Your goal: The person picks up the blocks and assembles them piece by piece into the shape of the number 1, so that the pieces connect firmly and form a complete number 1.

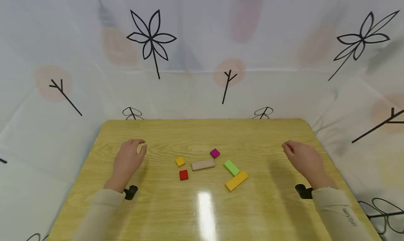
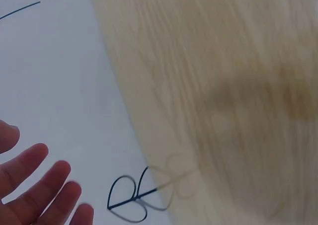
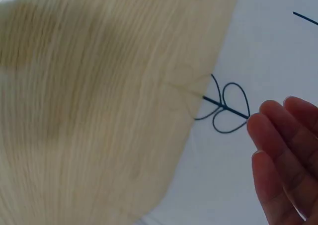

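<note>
My left hand (image 1: 127, 160) hovers over the left part of the table, its fingers loosely bent around nothing. Over the right part, my right hand (image 1: 304, 160) hangs in much the same way, holding nothing. Between the hands lie small blocks: a yellow cube (image 1: 180, 162), a red cube (image 1: 184, 174), a magenta cube (image 1: 215, 153), a beige bar (image 1: 203, 165), a light green block (image 1: 231, 167) and a longer orange-yellow block (image 1: 236, 180). The green block's lower end meets the orange-yellow one. Both wrist views show relaxed fingers (image 2: 54, 185) (image 3: 283, 145) with no block among them.
The wood-grain table (image 1: 157, 206) has rounded far corners and carries a bright light reflection at its front middle. A white cloth (image 1: 195, 94) printed with black plant drawings hangs behind it and along both sides. Black wrist cameras (image 1: 130, 192) (image 1: 304, 191) sit at both cuffs.
</note>
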Tool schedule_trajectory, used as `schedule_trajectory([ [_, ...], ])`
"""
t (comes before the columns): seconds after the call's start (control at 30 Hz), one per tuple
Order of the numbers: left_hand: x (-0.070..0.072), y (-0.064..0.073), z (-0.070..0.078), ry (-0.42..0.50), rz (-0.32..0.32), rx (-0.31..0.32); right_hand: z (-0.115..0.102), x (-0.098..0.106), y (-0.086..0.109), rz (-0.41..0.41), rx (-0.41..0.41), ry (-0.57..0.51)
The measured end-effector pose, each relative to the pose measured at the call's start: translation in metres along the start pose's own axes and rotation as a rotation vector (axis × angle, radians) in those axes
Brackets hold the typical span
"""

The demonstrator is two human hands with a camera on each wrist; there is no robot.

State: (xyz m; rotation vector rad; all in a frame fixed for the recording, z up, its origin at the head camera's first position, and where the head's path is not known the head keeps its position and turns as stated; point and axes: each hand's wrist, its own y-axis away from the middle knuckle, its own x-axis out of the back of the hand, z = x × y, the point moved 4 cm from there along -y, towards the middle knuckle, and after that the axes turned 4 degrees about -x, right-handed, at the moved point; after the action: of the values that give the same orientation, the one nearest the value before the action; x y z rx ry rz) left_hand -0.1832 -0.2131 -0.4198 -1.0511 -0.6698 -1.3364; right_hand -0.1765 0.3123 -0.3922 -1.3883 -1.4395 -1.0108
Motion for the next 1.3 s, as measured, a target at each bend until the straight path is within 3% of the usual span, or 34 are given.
schedule_trajectory([
  [0.17,-0.029,0.015,0.01,0.166,-0.043,0.05,-0.005,-0.033,0.007,0.051,-0.007,-0.152],
  [0.27,-0.05,0.026,0.021,0.257,-0.042,0.077,-0.011,-0.058,0.016,0.037,-0.064,-0.277],
  [0.53,-0.097,0.052,0.062,0.527,-0.074,0.218,-0.03,-0.117,0.025,-0.048,-0.201,-0.54],
  [0.63,-0.11,0.061,0.075,0.657,-0.093,0.228,-0.036,-0.131,0.022,-0.115,-0.224,-0.638],
  [0.77,-0.127,0.07,0.09,0.8,-0.164,0.215,-0.041,-0.144,0.016,-0.183,-0.246,-0.73],
  [0.93,-0.145,0.075,0.101,0.791,-0.251,0.189,-0.046,-0.152,0.006,-0.218,-0.254,-0.73],
  [1.3,-0.151,0.064,0.103,0.667,-0.273,0.204,-0.053,-0.154,0.001,-0.147,-0.162,-0.524],
])
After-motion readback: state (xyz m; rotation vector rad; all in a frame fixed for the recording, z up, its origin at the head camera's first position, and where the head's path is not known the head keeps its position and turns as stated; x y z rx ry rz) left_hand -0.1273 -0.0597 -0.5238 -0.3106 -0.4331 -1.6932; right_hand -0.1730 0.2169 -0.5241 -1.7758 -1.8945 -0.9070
